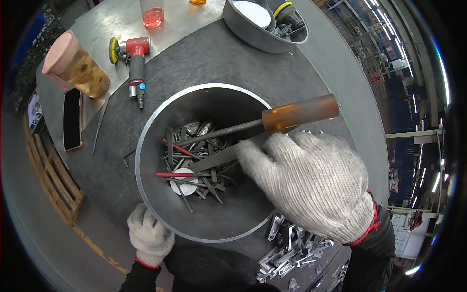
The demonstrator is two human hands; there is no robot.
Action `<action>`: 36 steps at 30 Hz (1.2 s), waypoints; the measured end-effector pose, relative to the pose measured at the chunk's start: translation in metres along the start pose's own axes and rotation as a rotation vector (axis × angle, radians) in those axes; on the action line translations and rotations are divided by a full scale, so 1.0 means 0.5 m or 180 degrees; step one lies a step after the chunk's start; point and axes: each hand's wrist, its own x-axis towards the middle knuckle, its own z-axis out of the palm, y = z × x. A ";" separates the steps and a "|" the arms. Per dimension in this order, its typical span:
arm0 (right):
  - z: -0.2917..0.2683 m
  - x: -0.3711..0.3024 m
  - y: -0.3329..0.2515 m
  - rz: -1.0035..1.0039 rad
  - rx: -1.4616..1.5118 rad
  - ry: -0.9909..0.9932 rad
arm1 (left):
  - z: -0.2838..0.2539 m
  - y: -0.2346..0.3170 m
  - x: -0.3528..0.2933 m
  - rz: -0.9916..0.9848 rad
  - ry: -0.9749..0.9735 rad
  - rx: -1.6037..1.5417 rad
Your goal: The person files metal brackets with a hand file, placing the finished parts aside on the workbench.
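Observation:
A deep round grey metal pot [204,237] stands before me, holding a jumble of metal rods, flat bars and red-tipped sticks. My right hand [311,185], in a white knitted glove, reaches over its right side, with thumb and fingers closed on a flat metal strip [216,158] that slants into the pot. Beside that strip, a long screwdriver with an amber handle [299,112] leans out over the rim. My left hand [150,233], gloved the same way, is low outside the pot's near left wall. Its fingers look slightly apart and hold nothing visible; the pot partly covers them.
Left of the pot lie a red air sander [137,61], a phone [73,119] and a thin metal tool [100,124], near a pink-lidded jug [80,68]. A grey basin [258,41] stands at the back. Loose metal parts [296,250] are heaped at the near right.

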 end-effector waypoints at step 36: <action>0.116 0.204 -0.054 -0.0351 0.0258 -0.1018 | -0.021 0.018 0.036 -0.0018 0.0283 -0.0141</action>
